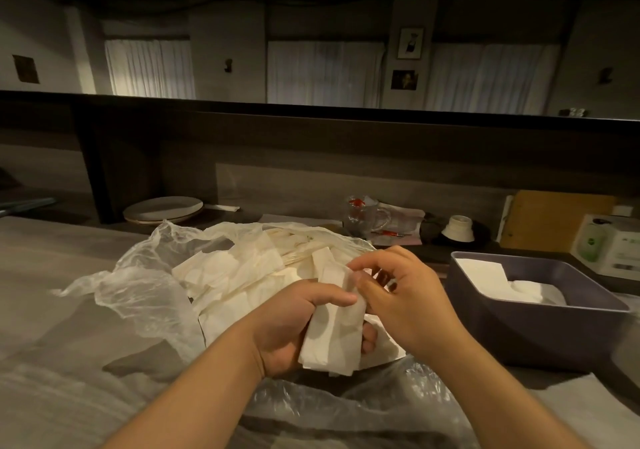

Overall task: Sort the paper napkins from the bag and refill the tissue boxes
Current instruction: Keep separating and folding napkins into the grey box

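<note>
A thin, crinkled plastic bag (138, 286) lies open on the counter, and a loose heap of white paper napkins (235, 275) spills from it. My left hand (291, 331) grips a small stack of folded napkins (334, 338) upright in front of the heap. My right hand (408, 293) pinches the top edge of that stack with thumb and fingertips. To the right stands a dark purple open tissue box (519, 324) with white napkins (502, 280) lying inside.
A stack of plates (162, 209) sits at the back left. A glass mug (363, 216), a small white cup (459, 229), a brown board (550, 220) and a white carton (609, 248) line the back right. More clear plastic (346, 410) lies by my forearms.
</note>
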Demonstrator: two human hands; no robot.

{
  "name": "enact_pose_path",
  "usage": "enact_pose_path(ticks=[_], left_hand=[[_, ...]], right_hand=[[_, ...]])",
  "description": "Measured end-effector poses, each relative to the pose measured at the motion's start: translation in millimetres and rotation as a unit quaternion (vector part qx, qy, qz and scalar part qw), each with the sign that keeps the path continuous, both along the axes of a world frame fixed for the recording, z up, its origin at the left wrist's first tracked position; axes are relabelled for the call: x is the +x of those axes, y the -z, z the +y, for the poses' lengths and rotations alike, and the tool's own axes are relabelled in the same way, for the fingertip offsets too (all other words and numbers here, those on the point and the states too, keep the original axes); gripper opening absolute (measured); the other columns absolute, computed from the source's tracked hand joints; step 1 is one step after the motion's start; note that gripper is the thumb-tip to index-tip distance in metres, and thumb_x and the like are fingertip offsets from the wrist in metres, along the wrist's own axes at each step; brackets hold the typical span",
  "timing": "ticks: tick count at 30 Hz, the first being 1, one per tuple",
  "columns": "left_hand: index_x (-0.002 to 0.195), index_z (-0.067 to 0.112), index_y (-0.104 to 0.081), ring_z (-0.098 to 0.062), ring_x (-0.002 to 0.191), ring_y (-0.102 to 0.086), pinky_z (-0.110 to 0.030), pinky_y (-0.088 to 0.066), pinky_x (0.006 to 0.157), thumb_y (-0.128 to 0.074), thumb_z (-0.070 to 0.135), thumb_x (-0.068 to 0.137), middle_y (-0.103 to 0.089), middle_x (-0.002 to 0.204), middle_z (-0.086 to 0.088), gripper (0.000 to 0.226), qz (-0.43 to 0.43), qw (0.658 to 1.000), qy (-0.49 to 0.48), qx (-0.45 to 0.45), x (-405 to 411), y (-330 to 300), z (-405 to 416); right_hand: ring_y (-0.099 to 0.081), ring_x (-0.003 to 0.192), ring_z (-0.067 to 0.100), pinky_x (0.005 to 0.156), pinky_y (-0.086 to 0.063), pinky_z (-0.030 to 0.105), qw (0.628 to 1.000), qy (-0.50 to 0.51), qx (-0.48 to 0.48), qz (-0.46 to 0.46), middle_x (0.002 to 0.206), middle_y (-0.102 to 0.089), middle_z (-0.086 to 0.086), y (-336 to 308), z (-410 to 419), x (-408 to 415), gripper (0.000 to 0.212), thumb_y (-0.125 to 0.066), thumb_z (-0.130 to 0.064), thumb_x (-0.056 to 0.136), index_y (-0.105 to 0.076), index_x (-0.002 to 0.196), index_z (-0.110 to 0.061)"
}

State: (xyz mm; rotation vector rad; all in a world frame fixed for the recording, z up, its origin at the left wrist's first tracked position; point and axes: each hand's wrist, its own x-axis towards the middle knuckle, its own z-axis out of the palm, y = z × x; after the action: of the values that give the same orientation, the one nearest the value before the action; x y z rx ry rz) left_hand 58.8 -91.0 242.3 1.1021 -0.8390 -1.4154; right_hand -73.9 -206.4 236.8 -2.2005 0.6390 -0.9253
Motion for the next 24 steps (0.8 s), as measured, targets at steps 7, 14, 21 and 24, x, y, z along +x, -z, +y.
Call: enact_pose_path(ticks=[7, 14, 21, 24], left_hand=[[0.103, 0.007, -0.079, -0.029, 0.080, -0.068, -0.042, -0.057, 0.081, -0.064, 0.015, 0.085, -0.068, 0.094, -0.022, 0.026, 0.004, 1.000, 0.000, -0.001, -0.8, -1.4, 0.1], [0.120, 0.003, -0.067, -0.028, 0.082, -0.068, -0.042, -0.058, 0.080, -0.062, 0.012, 0.085, -0.069, 0.096, -0.019, 0.036, -0.003, 1.000, 0.000, 0.020, -1.6, -0.9, 1.2], [0.118, 0.002, -0.068, -0.028, 0.084, -0.065, -0.042, -0.054, 0.083, -0.068, 0.008, 0.080, -0.067, 0.098, -0.019, 0.038, -0.001, 1.000, 0.004, 0.015, 0.7, -0.7, 0.3], [0.121, 0.004, -0.066, -0.027, 0.084, -0.066, -0.039, -0.057, 0.078, -0.070, 0.011, 0.079, -0.067, 0.097, -0.018, 0.043, -0.034, 0.999, 0.002, 0.018, -1.0, -1.9, 1.6]], right_hand=[[-0.061, 0.097, 0.007, 0.085, -0.059, 0.027, 0.999, -0.024, 0.042, -0.001, 0.103, -0.057, -0.021, -0.1, -1.3, 1.3, 0.013, -0.063, -0.034, 0.099, -0.067, 0.094, -0.045], [-0.059, 0.099, 0.003, 0.081, -0.060, 0.024, 0.999, -0.024, 0.012, -0.031, 0.107, -0.053, -0.027, 3.4, -0.4, 0.4, 0.026, -0.068, -0.031, 0.096, -0.058, 0.101, -0.056], [-0.052, 0.099, -0.010, 0.086, -0.054, 0.022, 0.999, -0.026, -0.023, 0.022, 0.109, -0.051, -0.031, 2.4, -2.2, -0.8, 0.012, -0.067, -0.044, 0.093, -0.061, 0.101, -0.051], [-0.057, 0.098, -0.002, 0.087, -0.058, 0.028, 0.999, -0.023, 0.002, 0.026, 0.107, -0.052, -0.031, 2.7, -2.4, 0.3, 0.012, -0.069, -0.045, 0.092, -0.062, 0.101, -0.050]])
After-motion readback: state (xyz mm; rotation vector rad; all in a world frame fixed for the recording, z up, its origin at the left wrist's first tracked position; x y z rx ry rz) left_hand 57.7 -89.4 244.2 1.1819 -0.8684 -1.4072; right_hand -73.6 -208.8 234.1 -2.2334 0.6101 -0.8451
